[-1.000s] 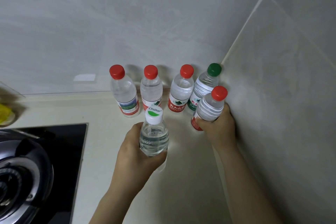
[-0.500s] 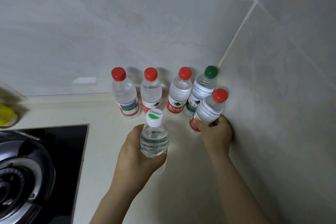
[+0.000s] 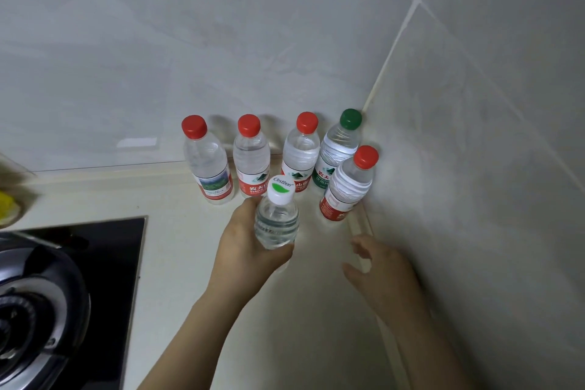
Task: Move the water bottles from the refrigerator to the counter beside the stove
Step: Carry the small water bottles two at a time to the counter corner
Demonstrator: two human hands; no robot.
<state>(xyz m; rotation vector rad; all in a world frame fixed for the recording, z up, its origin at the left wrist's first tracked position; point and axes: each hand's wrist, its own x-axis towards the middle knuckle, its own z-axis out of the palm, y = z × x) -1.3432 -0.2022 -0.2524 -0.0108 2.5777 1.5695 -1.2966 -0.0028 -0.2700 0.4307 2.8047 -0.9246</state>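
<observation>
**A:** Where is there room on your cream tabletop (image 3: 177, 263)?

**B:** You have bare surface in front of the bottles, between the black glass stove (image 3: 104, 263) on your left and the grey tiled side wall (image 3: 490, 199) on your right. The back corner is full: four clear plastic bottles stand in a row along the back wall, and a fifth stands just in front, beside the side wall's raised edge.

**A:** What can you read?

**B:** The white-capped clear bottle (image 3: 277, 222) says "Cestbon" on its cap, above a green leaf mark. The three-bottle red-capped row (image 3: 250, 161) carries red labels with Chinese characters too small to read; the leftmost shows a green landscape. The green-capped bottle (image 3: 338, 152) has a green label. The front red-capped bottle (image 3: 348, 190) has a red label.

**A:** What is in them, and what about your hands?

**B:** All hold clear water. Your left hand (image 3: 250, 250) has its fingers wrapped around the white-capped bottle, held in front of the row. Your right hand (image 3: 383, 275) is empty, fingers loosely spread, near the side wall and apart from the front red-capped bottle.
</observation>
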